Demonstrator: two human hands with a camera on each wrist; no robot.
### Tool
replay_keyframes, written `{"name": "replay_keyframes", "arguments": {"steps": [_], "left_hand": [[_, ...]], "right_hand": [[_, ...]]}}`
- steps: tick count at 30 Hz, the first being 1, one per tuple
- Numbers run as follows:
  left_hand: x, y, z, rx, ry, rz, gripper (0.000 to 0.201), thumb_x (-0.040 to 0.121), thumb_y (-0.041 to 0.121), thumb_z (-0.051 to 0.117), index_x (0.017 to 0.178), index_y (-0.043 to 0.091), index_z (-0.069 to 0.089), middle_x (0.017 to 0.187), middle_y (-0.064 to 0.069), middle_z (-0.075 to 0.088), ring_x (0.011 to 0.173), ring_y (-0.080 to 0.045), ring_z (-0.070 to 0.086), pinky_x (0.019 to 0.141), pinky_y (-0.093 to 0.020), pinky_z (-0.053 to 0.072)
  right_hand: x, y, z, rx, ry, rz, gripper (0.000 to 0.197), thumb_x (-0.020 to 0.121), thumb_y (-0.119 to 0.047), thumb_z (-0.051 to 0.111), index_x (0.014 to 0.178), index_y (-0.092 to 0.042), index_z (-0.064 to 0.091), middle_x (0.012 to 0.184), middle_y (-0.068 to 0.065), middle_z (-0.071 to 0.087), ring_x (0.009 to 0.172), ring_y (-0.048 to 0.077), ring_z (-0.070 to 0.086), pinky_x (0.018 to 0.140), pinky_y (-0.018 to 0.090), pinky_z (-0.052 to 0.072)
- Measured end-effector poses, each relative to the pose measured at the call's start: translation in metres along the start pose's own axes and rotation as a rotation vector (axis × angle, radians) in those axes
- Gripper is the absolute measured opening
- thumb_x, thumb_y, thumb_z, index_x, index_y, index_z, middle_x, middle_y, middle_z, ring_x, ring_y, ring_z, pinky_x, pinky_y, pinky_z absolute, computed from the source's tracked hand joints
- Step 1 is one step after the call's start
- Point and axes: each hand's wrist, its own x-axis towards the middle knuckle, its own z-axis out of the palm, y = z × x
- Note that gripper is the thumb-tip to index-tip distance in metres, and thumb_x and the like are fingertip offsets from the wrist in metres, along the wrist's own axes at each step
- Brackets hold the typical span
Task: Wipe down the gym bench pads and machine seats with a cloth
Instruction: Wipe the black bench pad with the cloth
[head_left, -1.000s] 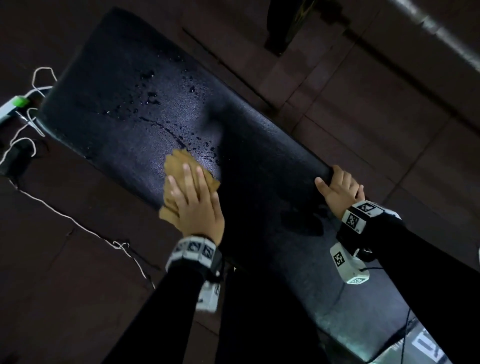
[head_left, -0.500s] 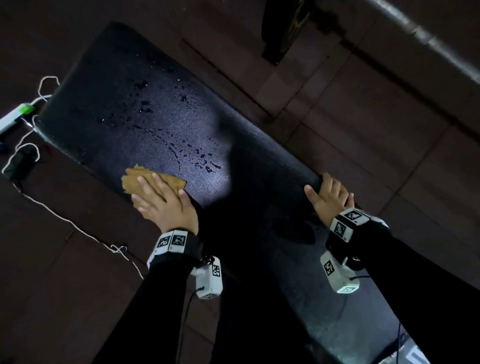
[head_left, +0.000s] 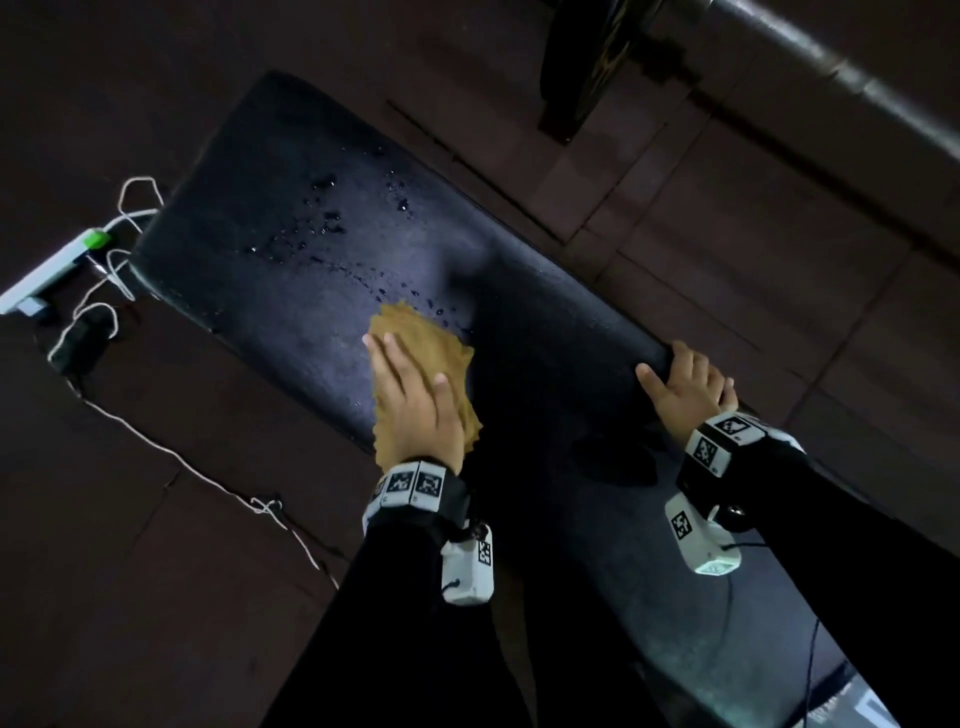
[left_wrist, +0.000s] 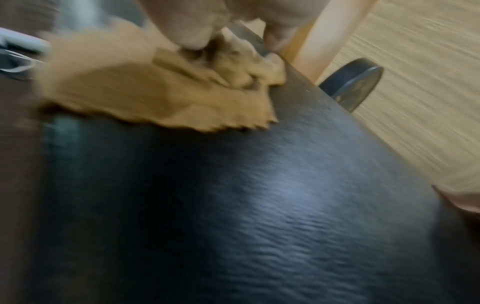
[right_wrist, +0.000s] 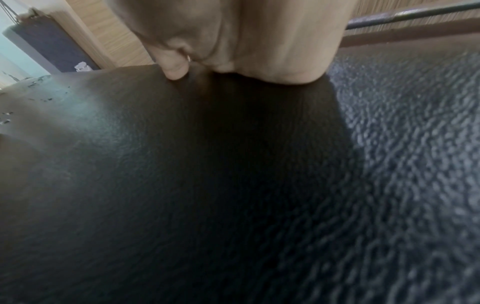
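A black padded gym bench (head_left: 291, 249) runs diagonally through the head view, with water droplets (head_left: 322, 228) on its far half. My left hand (head_left: 410, 395) lies flat on a tan cloth (head_left: 421, 332), fingers straight, pressing it onto the pad near the near edge. The left wrist view, blurred, shows the cloth (left_wrist: 155, 92) bunched under the fingertips (left_wrist: 187, 26) on the pad (left_wrist: 259, 205). My right hand (head_left: 680, 387) grips the bench's far edge, thumb on top and fingers curled over the side. The right wrist view shows that hand (right_wrist: 259, 41) on the pad (right_wrist: 182, 164).
A white power strip (head_left: 57, 265) with a green switch and a white cord (head_left: 171, 452) lie on the dark floor tiles left of the bench. A grey metal bar (head_left: 831, 57) crosses the top right. A dark weight plate (left_wrist: 355, 82) stands beyond the bench.
My left hand swept the cloth left along the pad's near edge, then back right and toward the droplets. My right hand kept its hold on the far edge.
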Motion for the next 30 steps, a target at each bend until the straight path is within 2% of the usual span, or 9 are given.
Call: {"name": "replay_keyframes", "arguments": {"steps": [3,6,8,11,16,19,23,27,30], "left_hand": [[0.013,-0.025,-0.023,0.055,-0.008,-0.094,0.063,0.098,0.03,0.032,0.15,0.002,0.008,0.159,-0.013,-0.002,0.146,-0.031,0.002,0.115,-0.054,0.005],[0.037,-0.06,-0.05,0.252,-0.059,-0.137,0.06,0.101,0.027,0.034,0.15,0.002,0.008,0.159,-0.011,-0.003,0.147,-0.029,-0.001,0.115,-0.055,0.002],[0.056,-0.077,-0.07,0.355,-0.085,-0.087,0.061,0.101,0.029,0.034,0.151,0.005,0.008,0.159,-0.011,-0.004,0.146,-0.03,-0.004,0.115,-0.054,0.001],[0.091,-0.089,-0.094,0.472,-0.156,-0.011,0.065,0.1,0.034,0.035,0.152,0.01,0.004,0.159,-0.012,-0.009,0.146,-0.032,-0.009,0.115,-0.055,-0.001],[0.109,-0.085,-0.099,0.581,-0.213,-0.035,0.068,0.099,0.05,0.026,0.147,0.024,-0.013,0.157,-0.008,-0.018,0.145,-0.027,-0.017,0.114,-0.054,-0.008],[0.111,-0.083,-0.1,0.592,-0.279,-0.071,0.067,0.097,0.054,0.02,0.138,0.028,-0.026,0.156,-0.006,-0.025,0.144,-0.026,-0.021,0.113,-0.052,-0.012],[0.122,-0.084,-0.105,0.583,-0.434,-0.136,0.066,0.095,0.058,0.01,0.134,0.03,-0.035,0.15,-0.006,-0.037,0.139,-0.026,-0.032,0.111,-0.053,-0.016],[0.125,-0.08,-0.109,0.545,-0.499,-0.158,0.066,0.095,0.06,0.01,0.131,0.032,-0.037,0.143,-0.004,-0.046,0.137,-0.026,-0.035,0.109,-0.054,-0.019],[0.124,-0.077,-0.113,0.531,-0.523,-0.153,0.067,0.095,0.059,0.012,0.131,0.032,-0.037,0.132,-0.001,-0.052,0.137,-0.026,-0.036,0.108,-0.053,-0.02]], "right_hand": [[-0.008,-0.005,0.004,0.018,0.158,-0.005,0.058,0.094,-0.045,0.042,0.145,-0.022,0.026,0.15,0.005,0.028,0.138,0.029,0.022,0.115,0.047,0.006],[-0.021,-0.021,0.012,0.027,0.302,-0.118,0.058,0.094,-0.032,0.049,0.147,-0.023,0.026,0.155,0.004,0.021,0.137,0.035,0.023,0.114,0.049,0.013],[-0.032,-0.041,0.021,0.006,0.296,-0.24,0.061,0.093,-0.029,0.051,0.147,-0.018,0.024,0.157,0.008,0.014,0.138,0.038,0.019,0.114,0.049,0.013],[-0.053,-0.084,0.042,-0.066,0.22,-0.499,0.065,0.093,-0.037,0.05,0.148,-0.018,0.02,0.157,0.008,0.005,0.143,0.035,0.008,0.116,0.048,0.006],[-0.074,-0.151,0.087,-0.363,0.108,-0.946,0.073,0.087,-0.066,0.031,0.147,-0.026,0.023,0.155,0.008,0.015,0.142,0.034,0.016,0.113,0.052,0.015],[-0.075,-0.175,0.103,-0.445,0.102,-0.932,0.066,0.089,-0.061,0.032,0.146,-0.029,0.027,0.155,0.006,0.019,0.141,0.035,0.019,0.111,0.055,0.025],[-0.057,-0.206,0.095,-0.419,0.143,-0.891,0.055,0.093,-0.048,0.03,0.145,-0.031,0.031,0.154,0.004,0.023,0.14,0.037,0.022,0.108,0.054,0.03],[-0.009,-0.239,0.059,-0.417,0.186,-0.837,0.055,0.09,-0.036,0.032,0.145,-0.034,0.028,0.155,0.003,0.019,0.14,0.041,0.018,0.109,0.054,0.023],[0.024,-0.232,0.034,-0.412,0.242,-0.668,0.064,0.092,-0.019,0.039,0.147,-0.037,0.012,0.158,0.002,0.005,0.142,0.041,0.008,0.111,0.053,0.018]]}}
